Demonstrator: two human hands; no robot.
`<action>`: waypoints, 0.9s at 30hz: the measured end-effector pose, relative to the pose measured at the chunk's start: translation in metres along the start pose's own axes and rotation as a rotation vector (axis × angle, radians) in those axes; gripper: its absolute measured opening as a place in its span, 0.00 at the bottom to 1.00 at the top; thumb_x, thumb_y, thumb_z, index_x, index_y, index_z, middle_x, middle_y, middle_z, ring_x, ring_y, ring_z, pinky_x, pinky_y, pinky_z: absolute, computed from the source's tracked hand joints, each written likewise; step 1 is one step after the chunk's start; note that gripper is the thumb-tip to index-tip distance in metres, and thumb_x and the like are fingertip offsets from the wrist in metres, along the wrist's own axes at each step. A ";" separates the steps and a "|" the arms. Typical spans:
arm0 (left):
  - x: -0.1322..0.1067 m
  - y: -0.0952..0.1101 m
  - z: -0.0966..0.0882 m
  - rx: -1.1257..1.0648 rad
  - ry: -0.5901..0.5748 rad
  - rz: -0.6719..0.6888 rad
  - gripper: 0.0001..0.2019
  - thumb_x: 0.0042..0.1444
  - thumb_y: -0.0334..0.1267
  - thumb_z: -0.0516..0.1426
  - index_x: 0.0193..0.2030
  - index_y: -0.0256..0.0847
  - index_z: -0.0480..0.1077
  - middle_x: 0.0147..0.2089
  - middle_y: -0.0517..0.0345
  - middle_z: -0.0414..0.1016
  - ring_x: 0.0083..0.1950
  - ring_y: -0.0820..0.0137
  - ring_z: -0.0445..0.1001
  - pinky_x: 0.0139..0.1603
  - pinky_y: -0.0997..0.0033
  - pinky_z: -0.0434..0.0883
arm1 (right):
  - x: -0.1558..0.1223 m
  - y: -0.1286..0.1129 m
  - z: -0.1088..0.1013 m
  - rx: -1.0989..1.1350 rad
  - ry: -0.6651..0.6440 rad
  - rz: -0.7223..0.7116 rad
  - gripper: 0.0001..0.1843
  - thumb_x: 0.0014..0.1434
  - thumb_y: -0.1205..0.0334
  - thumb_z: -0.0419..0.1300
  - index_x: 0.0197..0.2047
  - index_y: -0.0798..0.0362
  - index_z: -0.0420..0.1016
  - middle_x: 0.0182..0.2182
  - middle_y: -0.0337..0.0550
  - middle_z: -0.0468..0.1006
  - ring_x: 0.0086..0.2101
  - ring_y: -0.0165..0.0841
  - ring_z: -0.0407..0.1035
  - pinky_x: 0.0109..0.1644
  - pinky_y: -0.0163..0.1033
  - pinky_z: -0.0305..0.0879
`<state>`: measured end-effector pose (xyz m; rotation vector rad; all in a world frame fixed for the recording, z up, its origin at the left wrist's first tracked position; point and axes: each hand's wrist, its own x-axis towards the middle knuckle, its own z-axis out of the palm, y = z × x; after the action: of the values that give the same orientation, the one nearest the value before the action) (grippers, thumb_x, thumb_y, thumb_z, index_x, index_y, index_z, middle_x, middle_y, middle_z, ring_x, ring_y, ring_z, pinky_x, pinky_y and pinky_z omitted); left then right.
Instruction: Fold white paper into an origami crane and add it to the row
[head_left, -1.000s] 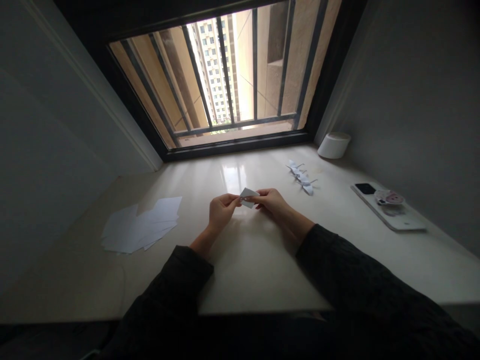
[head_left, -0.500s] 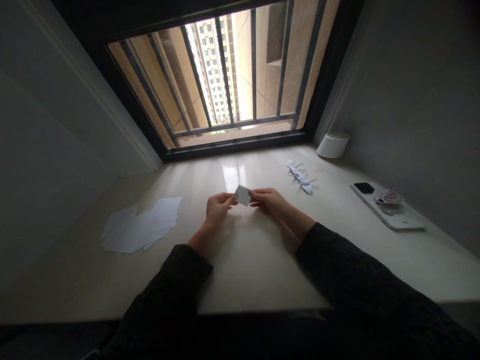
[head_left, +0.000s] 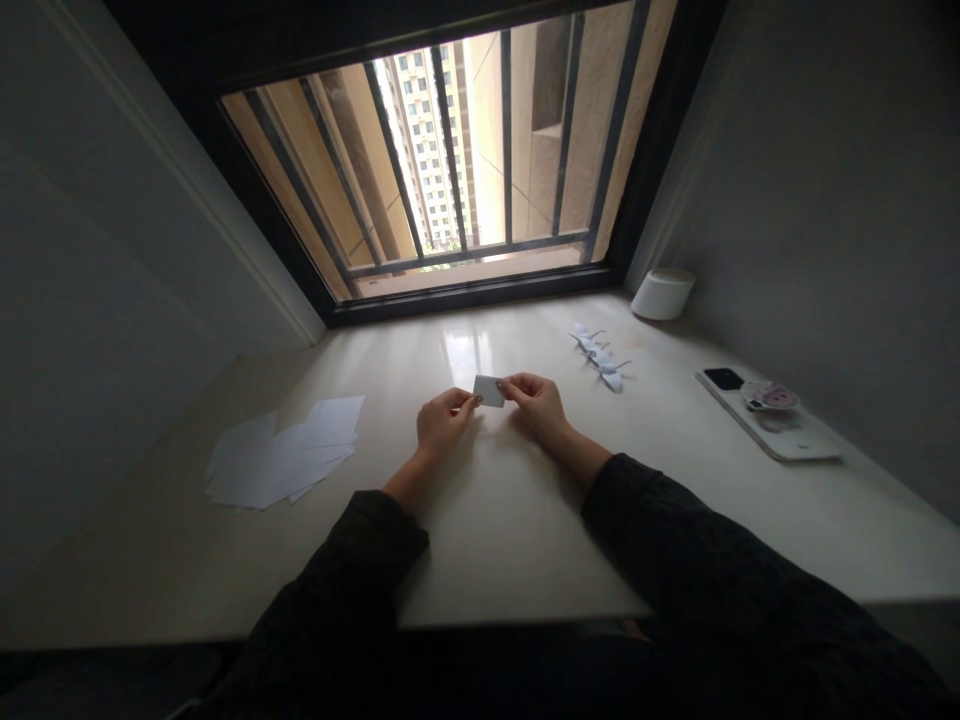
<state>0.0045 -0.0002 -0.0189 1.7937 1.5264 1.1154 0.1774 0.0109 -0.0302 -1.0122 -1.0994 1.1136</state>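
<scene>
Between my two hands is a small folded square of white paper [head_left: 490, 391], raised over the pale sill. My left hand [head_left: 444, 418] pinches its lower left corner between thumb and fingers. On the other side, my right hand [head_left: 536, 402] grips the upper right edge in a thumb-and-finger pinch. Several white folded paper cranes [head_left: 598, 354] lie in a row beyond my right hand. To the left of my left hand, loose white paper sheets [head_left: 281, 455] overlap in a flat pile.
A phone [head_left: 780, 430] with a round cartoon grip on its back lies at the right. Near the window corner stands a white cylindrical object [head_left: 663, 294]. A dark-framed window [head_left: 465, 303] with bars closes off the back of the sill [head_left: 517, 560].
The paper square has turned between my fingers, from a diamond-like tilt to nearly level edges. Both hands have shifted only slightly.
</scene>
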 end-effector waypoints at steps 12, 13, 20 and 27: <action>0.018 -0.005 0.005 -0.292 0.052 -0.027 0.16 0.50 0.50 0.59 0.29 0.38 0.76 0.28 0.55 0.77 0.32 0.69 0.73 0.32 0.72 0.66 | 0.011 0.000 0.002 0.008 -0.081 -0.036 0.18 0.45 0.46 0.66 0.27 0.54 0.76 0.24 0.41 0.78 0.28 0.33 0.71 0.37 0.39 0.67; 0.017 -0.005 0.004 -0.280 0.053 -0.023 0.16 0.50 0.50 0.59 0.28 0.38 0.76 0.28 0.55 0.77 0.31 0.69 0.73 0.31 0.72 0.66 | 0.010 0.000 0.001 0.003 -0.088 -0.030 0.18 0.45 0.45 0.66 0.28 0.54 0.76 0.24 0.42 0.78 0.28 0.33 0.71 0.37 0.39 0.67; 0.006 0.001 0.003 -0.235 0.061 0.023 0.16 0.53 0.50 0.57 0.30 0.39 0.75 0.29 0.57 0.76 0.33 0.70 0.72 0.33 0.73 0.67 | 0.003 -0.001 0.001 0.013 -0.091 -0.032 0.20 0.45 0.44 0.66 0.29 0.54 0.75 0.26 0.42 0.78 0.30 0.34 0.72 0.38 0.40 0.68; 0.001 0.007 0.002 -0.213 0.034 -0.006 0.18 0.52 0.53 0.57 0.32 0.38 0.75 0.31 0.56 0.78 0.33 0.70 0.73 0.33 0.73 0.68 | -0.002 -0.001 0.003 0.004 -0.129 0.009 0.20 0.44 0.45 0.67 0.31 0.52 0.75 0.26 0.42 0.78 0.28 0.35 0.72 0.33 0.39 0.67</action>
<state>0.0103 -0.0003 -0.0136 1.6336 1.3746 1.2601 0.1740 0.0086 -0.0290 -0.9536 -1.1956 1.2016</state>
